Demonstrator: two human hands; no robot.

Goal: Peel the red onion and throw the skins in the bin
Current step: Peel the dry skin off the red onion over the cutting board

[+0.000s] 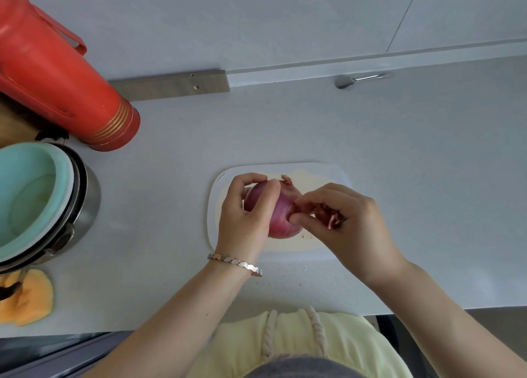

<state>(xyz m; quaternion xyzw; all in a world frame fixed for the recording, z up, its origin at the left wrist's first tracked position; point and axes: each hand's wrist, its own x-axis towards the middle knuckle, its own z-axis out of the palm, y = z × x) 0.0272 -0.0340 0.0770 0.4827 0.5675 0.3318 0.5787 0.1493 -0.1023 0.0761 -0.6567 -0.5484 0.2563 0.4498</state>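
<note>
red onion (281,215): your left hand (246,215) hides its left side.
skins (332,216): bunched in your right hand (346,220), mostly covered.
cutting board (328,172): middle hidden.
red flask (51,72): top cut off.
pot (85,195): cropped at left edge.

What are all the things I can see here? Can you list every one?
red onion: one, purple-red, on the cutting board, held
onion skins: a few, dark red, in the right hand
cutting board: one, white, counter middle
thermos: one, red, far left
pot: one, steel, teal bowl inside, left
cloth: one, orange, near left
spoon: one, silver, by the wall
bracelet: one, silver, left wrist
left hand: steadies the onion
right hand: pinches skin
</note>
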